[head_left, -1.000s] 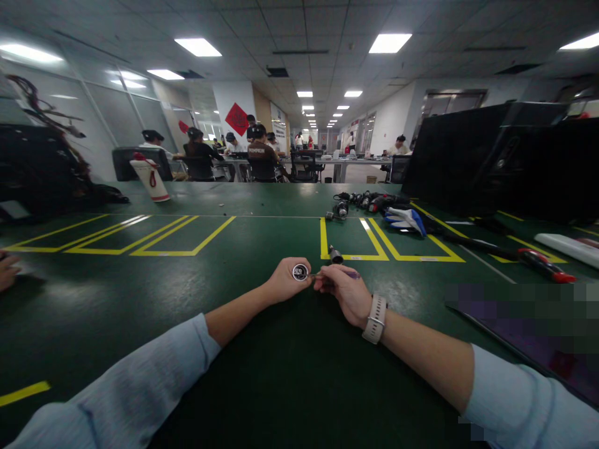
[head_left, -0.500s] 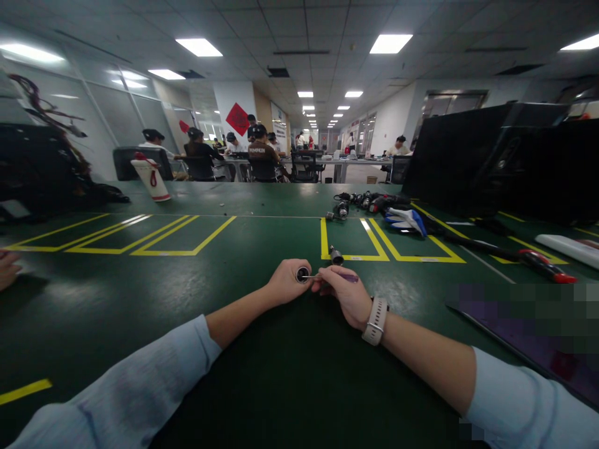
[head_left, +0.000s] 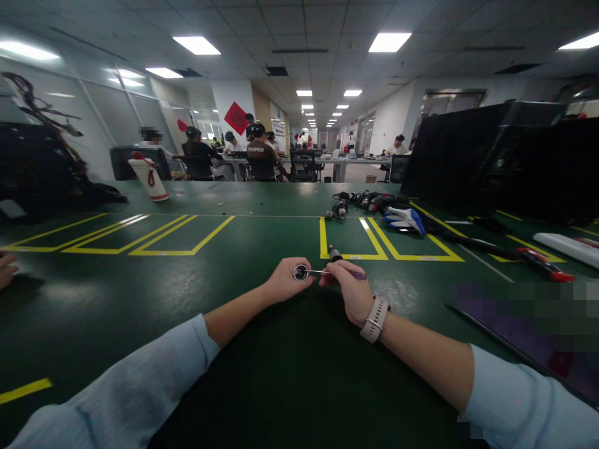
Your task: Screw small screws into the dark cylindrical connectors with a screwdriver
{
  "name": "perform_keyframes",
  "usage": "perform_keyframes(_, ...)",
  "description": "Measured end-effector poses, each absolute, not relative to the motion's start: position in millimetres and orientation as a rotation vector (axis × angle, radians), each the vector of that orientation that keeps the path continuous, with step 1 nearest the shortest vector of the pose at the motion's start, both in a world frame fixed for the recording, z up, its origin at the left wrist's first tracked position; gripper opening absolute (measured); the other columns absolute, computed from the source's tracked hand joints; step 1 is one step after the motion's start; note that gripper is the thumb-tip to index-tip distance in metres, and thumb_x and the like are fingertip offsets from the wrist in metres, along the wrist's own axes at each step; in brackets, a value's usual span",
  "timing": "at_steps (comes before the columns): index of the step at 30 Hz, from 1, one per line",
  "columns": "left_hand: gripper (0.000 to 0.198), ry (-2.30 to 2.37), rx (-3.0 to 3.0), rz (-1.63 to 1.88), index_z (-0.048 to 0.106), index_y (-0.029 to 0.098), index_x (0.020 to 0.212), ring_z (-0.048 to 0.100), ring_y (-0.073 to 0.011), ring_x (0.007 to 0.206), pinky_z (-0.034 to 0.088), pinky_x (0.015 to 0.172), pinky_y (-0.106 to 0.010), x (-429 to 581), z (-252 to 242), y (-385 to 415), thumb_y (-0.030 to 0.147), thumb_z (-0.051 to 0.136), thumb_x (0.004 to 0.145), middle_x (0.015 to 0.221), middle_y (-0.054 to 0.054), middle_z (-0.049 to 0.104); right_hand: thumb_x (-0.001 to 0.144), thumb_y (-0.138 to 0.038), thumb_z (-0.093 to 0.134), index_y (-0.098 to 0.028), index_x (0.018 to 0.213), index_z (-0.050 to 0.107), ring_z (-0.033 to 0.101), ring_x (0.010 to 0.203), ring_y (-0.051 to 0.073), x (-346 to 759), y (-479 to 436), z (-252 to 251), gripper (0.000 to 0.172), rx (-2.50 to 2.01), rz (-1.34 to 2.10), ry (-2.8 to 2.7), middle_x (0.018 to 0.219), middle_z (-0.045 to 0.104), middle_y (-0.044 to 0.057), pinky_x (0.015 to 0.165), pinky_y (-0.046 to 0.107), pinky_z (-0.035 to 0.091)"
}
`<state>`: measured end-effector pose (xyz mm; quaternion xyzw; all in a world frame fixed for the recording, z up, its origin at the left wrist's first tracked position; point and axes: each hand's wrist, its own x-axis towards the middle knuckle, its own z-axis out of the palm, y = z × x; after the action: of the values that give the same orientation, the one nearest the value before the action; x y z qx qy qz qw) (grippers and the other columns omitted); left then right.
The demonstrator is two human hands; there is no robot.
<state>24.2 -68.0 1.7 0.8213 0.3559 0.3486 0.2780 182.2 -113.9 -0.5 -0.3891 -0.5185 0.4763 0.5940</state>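
Observation:
My left hand is closed around a round metal part, whose open ringed end faces me. In my right hand is a screwdriver with a purplish handle, gripped between thumb and fingers. Its thin shaft points left, and the tip lies at the right side of the ringed opening; I cannot tell whether it touches anything inside. Just beyond my right hand, a small dark metal piece rests on the green table by the yellow tape.
Metal parts and a blue-white glove lie further back right. A red-black handled tool and a dark flat panel are at right. A white cup stands at left. Another person's hand shows at the left edge.
My right hand has shifted slightly right with the screwdriver, so more of its shaft shows outside the metal part. The left hand has barely moved.

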Motion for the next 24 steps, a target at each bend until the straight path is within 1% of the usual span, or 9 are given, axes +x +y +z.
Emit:
perform_keyframes(4, 0.014, 0.962, 2.307, 0.876, 0.053, 0.013, 0.064, 0.049, -0.0097, 0.056, 0.039, 0.052, -0.021, 24, 3, -67, 0.025, 0.059, 0.069, 0.061, 0.002, 0.053, 0.082, -0.028, 0.048, -0.018, 0.06, 0.058, 0.054, 0.064, 0.015, 183, -121, 5, 0.026, -1.018, 0.744, -1.546, 0.062, 0.058, 0.001, 0.065, 0.03, 0.041)
perform_keyframes(8, 0.014, 0.994, 2.413, 0.817, 0.055, 0.014, 0.069, 0.049, -0.0112, 0.058, 0.039, 0.054, -0.022, 24, 3, -66, 0.027, 0.059, 0.07, 0.064, 0.001, 0.053, 0.082, -0.023, 0.046, -0.018, 0.065, 0.056, 0.052, 0.069, 0.016, 180, -128, 8, 0.021, -1.003, 0.368, -1.765, 0.07, 0.056, 0.002, 0.067, 0.03, 0.041)
perform_keyframes(10, 0.01, 1.015, 2.467, 0.777, 0.055, 0.014, 0.069, 0.049, -0.0115, 0.059, 0.038, 0.055, -0.023, 24, 3, -67, 0.024, 0.058, 0.071, 0.064, 0.001, 0.053, 0.082, -0.022, 0.046, -0.018, 0.068, 0.056, 0.052, 0.072, 0.016, 179, -130, 9, 0.018, -0.995, 0.279, -1.848, 0.072, 0.057, 0.003, 0.07, 0.031, 0.041)
perform_keyframes(12, 0.008, 1.036, 2.515, 0.741, 0.054, 0.015, 0.069, 0.05, -0.0121, 0.061, 0.038, 0.056, -0.023, 24, 3, -67, 0.022, 0.057, 0.071, 0.065, 0.001, 0.054, 0.081, -0.022, 0.046, -0.017, 0.065, 0.057, 0.053, 0.071, 0.017, 179, -129, 9, 0.02, -1.043, 0.259, -1.855, 0.071, 0.058, 0.004, 0.07, 0.032, 0.04)
perform_keyframes(14, 0.008, 1.044, 2.548, 0.721, 0.054, 0.015, 0.069, 0.05, -0.0126, 0.062, 0.038, 0.057, -0.024, 24, 3, -67, 0.022, 0.056, 0.072, 0.066, 0.001, 0.053, 0.08, -0.022, 0.046, -0.018, 0.058, 0.056, 0.053, 0.066, 0.016, 180, -126, 9, 0.024, -1.116, 0.374, -1.791, 0.064, 0.057, 0.002, 0.067, 0.032, 0.039)
perform_keyframes(17, 0.01, 1.033, 2.563, 0.716, 0.053, 0.015, 0.068, 0.05, -0.0126, 0.063, 0.038, 0.057, -0.024, 23, 2, -66, 0.023, 0.056, 0.073, 0.066, 0.001, 0.053, 0.079, -0.026, 0.047, -0.018, 0.052, 0.057, 0.054, 0.061, 0.015, 181, -121, 8, 0.029, -1.153, 0.747, -1.601, 0.055, 0.058, 0.0, 0.064, 0.03, 0.039)
perform_keyframes(20, 0.01, 1.009, 2.518, 0.768, 0.052, 0.015, 0.067, 0.049, -0.0115, 0.061, 0.038, 0.057, -0.023, 23, 0, -64, 0.022, 0.057, 0.071, 0.065, 0.002, 0.052, 0.075, -0.028, 0.052, -0.018, 0.053, 0.061, 0.057, 0.062, 0.016, 180, -118, 6, 0.026, -1.095, 1.055, -1.319, 0.053, 0.061, 0.0, 0.069, 0.03, 0.04)
perform_keyframes(24, 0.012, 0.981, 2.373, 0.887, 0.051, 0.015, 0.063, 0.046, -0.0094, 0.057, 0.037, 0.053, -0.021, 23, -3, -62, 0.021, 0.059, 0.068, 0.061, 0.004, 0.049, 0.071, -0.032, 0.059, -0.016, 0.058, 0.065, 0.059, 0.064, 0.016, 178, -118, 4, 0.021, -0.989, 1.271, -1.112, 0.055, 0.064, 0.001, 0.077, 0.034, 0.039)
